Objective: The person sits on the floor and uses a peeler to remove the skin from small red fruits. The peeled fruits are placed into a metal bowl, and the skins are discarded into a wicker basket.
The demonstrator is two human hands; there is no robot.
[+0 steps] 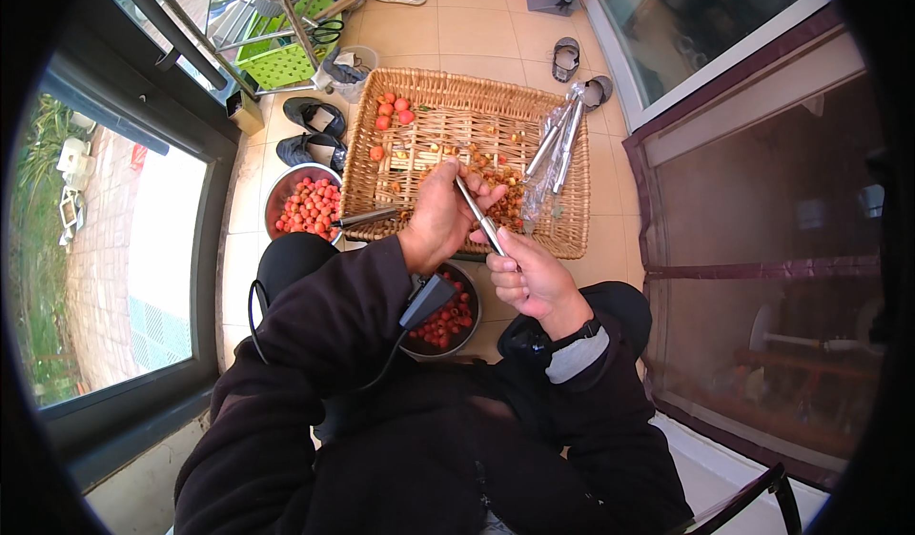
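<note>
My right hand [532, 274] grips a slim metal tube tool [480, 213], pointing it up and to the left. Its far tip reaches the fingers of my left hand [444, 210], which close around it; whether a fruit sits inside them is hidden. Both hands are over the near edge of a wicker tray [465, 81]. Orange-brown fruit scraps [504, 203] lie heaped in the tray beyond my fingers. A few whole red fruits [393, 110], likely hawthorn, rest in its far left corner.
Left of the tray stands a steel bowl of red fruits [309, 203]; another bowl [472, 306] holds more between my knees. A dark-handled tool [364, 217] crosses the tray's left edge. Wrapped metal tubes [557, 142] lie at right. Black shoes [314, 131] and a rack with green baskets [275, 60] are at left.
</note>
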